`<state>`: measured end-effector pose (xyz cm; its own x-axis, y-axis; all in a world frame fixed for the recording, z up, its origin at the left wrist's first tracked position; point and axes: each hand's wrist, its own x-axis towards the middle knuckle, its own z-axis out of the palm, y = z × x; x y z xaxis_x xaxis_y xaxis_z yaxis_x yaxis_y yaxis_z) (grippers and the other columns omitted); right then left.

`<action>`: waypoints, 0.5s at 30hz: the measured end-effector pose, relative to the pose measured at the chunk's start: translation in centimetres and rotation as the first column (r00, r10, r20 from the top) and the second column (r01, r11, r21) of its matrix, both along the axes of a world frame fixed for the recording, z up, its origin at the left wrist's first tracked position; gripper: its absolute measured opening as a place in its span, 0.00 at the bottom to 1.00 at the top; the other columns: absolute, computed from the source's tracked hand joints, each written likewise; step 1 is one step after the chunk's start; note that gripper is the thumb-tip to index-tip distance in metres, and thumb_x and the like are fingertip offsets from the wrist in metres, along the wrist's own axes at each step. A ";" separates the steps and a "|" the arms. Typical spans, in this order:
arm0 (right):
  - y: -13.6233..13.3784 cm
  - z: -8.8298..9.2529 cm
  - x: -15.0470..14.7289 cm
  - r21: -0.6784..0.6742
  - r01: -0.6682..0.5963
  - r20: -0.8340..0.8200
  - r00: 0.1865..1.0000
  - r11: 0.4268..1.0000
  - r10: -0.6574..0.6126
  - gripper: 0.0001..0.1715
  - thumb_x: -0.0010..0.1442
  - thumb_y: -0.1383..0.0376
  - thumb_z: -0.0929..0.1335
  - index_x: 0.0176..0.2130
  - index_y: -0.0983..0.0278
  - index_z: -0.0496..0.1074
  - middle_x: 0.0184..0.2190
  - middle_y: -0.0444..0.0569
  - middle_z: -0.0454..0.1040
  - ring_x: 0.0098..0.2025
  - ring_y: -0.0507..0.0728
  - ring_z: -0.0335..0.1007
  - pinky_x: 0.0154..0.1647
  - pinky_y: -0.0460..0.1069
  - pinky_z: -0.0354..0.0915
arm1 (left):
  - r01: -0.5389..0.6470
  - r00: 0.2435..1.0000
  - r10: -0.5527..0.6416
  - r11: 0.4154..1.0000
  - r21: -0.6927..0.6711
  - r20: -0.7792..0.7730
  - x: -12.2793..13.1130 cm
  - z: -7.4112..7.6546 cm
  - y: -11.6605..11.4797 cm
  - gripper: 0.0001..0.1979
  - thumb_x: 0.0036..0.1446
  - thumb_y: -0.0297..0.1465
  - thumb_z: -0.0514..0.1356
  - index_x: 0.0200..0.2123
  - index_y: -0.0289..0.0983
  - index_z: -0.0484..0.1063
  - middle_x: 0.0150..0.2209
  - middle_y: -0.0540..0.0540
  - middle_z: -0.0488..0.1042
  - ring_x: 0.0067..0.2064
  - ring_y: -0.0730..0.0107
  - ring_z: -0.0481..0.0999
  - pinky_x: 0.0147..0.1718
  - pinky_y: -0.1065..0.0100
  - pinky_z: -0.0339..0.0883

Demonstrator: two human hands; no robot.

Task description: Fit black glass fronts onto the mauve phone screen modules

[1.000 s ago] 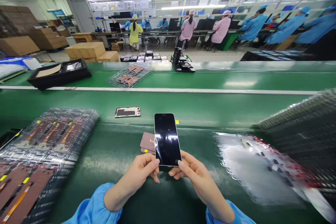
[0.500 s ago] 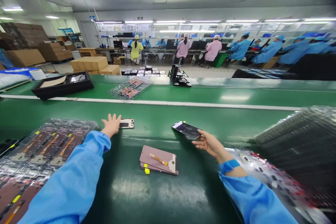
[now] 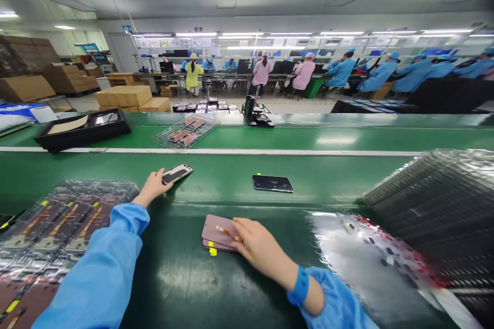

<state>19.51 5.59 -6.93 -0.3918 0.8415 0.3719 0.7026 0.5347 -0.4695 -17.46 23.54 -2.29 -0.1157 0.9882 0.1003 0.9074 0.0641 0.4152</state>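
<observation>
My left hand (image 3: 153,188) reaches far over the green belt and grips a phone frame (image 3: 176,173) by its near end, tilting it up. My right hand (image 3: 256,242) rests on the top of two pinkish-brown screen panels (image 3: 216,232) stacked close to me, fingers curled over the panel's right edge by its orange flex cable. A finished phone (image 3: 272,183) with a dark glossy screen lies flat on the belt, apart from both hands.
Clear plastic trays of brown panels (image 3: 57,226) stand at my left. A tall stack of clear trays (image 3: 436,200) and a shiny plastic sheet (image 3: 366,262) are at my right. Across the belt lie a black tray (image 3: 81,128) and another clear tray (image 3: 185,132). Workers sit at benches behind.
My right hand laid the dark phone on the belt and came back onto the stacked panels. My left hand reached out and took hold of the phone frame, lifting its end.
</observation>
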 end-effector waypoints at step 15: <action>-4.3 0.7 -1.2 0.386 -0.118 0.137 0.988 0.915 0.070 0.26 0.66 0.78 0.55 0.57 0.72 0.69 0.53 0.66 0.75 0.56 0.65 0.72 0.52 0.59 0.73 | -0.276 0.574 -0.010 0.939 0.205 0.819 3.5 2.3 -8.9 0.35 0.50 0.44 0.62 0.59 0.44 0.55 0.51 0.43 0.60 0.51 0.58 0.72 0.43 0.56 0.77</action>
<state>18.29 1.24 -6.19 -0.5233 0.5950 0.6101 0.6775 0.7247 -0.1257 -13.96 14.61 0.03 -0.4161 0.8949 0.1612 0.1826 -0.0914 0.9789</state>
